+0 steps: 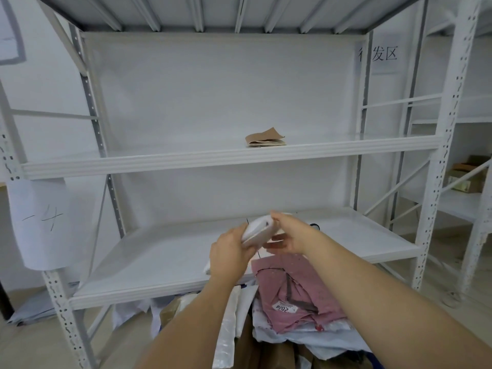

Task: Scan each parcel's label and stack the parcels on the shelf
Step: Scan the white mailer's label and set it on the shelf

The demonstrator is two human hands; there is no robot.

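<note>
A small white padded parcel (257,230) is held between both hands above the lower shelf board (149,259) of the white metal shelf. My left hand (231,253) grips its lower left edge. My right hand (286,234) holds its top and right side, fingers curled round it. A brown paper parcel (265,139) lies alone on the upper shelf board (133,162). A pink bag parcel (291,288) with a white label lies on top of a pile of parcels below my arms. No scanner can be made out.
The pile (266,336) of white, clear and brown bags sits in front of the shelf's lower edge. A second white rack (463,198) with cardboard boxes stands at the right. Paper sheets hang on the left upright (40,222).
</note>
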